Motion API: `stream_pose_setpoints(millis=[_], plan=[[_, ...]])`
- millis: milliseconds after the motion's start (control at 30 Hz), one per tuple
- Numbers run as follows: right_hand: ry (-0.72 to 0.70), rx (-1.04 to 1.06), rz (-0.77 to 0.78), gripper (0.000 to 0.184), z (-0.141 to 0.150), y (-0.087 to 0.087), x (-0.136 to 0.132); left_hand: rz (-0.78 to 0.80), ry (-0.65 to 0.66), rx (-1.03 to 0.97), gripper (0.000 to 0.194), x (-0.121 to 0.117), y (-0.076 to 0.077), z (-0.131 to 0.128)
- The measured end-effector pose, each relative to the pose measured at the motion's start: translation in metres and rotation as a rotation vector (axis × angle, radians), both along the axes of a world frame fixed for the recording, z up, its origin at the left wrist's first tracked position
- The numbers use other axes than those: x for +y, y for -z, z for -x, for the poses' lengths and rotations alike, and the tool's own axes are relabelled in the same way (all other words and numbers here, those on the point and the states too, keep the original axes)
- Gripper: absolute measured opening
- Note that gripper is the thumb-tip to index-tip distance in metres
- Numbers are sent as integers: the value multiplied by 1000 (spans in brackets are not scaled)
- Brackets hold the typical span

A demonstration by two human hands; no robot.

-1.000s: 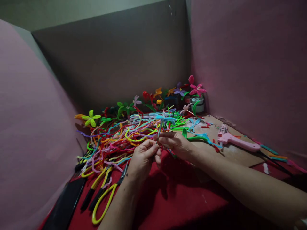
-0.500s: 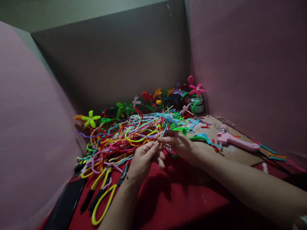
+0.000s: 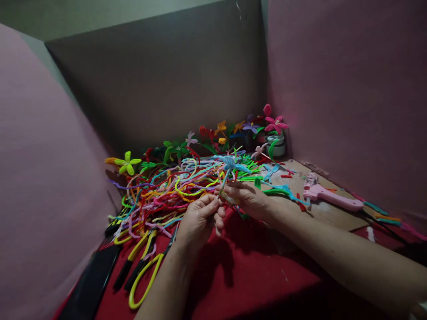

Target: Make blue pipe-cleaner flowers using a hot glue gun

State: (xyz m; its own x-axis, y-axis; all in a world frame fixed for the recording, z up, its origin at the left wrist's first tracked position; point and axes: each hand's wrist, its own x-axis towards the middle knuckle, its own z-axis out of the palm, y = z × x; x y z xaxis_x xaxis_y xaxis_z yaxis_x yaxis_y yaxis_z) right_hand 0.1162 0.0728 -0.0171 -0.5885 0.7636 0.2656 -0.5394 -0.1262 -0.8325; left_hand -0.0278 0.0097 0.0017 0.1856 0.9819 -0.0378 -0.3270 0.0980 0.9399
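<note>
A light blue pipe-cleaner flower [image 3: 231, 163] stands tilted above my hands, its thin stem running down between my fingers. My right hand [image 3: 246, 198] pinches the stem just below the petals. At the stem's lower end, my left hand [image 3: 200, 217] has thumb and index finger pressed together, its other fingers curled. A small yellowish band shows under the right fingers; its kind is unclear. Behind both hands spreads a pile of loose colored pipe cleaners [image 3: 160, 195].
A pink glue gun [image 3: 333, 198] lies on a cardboard sheet [image 3: 328, 218] to the right. Yellow-handled scissors [image 3: 147, 280], pliers [image 3: 133, 255] and a black flat object [image 3: 90, 280] lie at left. Finished flowers [image 3: 126, 163] line the back, near a small jar [image 3: 275, 146].
The blue flower has turned and leaned slightly left, with its petals now facing differently. My right fingers have shifted on the stem, and the yellowish band has come into view.
</note>
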Motion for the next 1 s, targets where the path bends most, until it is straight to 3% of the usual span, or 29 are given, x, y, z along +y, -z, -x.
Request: stream_pose_setpoints(millis=[233,367,600,800,1000], plan=[[70,-82,-78,22,-1,3,2,95,85,-83,11,-1,-2,0],[165,-126,-170,20,-3,5,4,69,98,-50,14,-1,-1,2],[171,-143,-168,19,-2,2,3,-20,-44,163,39,2,-3,2],[205,-193,-168,21,-3,0,0,-107,-71,310,19,1,-1,5],[142,-129,-109,23,-2,-6,-7,-1,8,117,17,1,1,2]])
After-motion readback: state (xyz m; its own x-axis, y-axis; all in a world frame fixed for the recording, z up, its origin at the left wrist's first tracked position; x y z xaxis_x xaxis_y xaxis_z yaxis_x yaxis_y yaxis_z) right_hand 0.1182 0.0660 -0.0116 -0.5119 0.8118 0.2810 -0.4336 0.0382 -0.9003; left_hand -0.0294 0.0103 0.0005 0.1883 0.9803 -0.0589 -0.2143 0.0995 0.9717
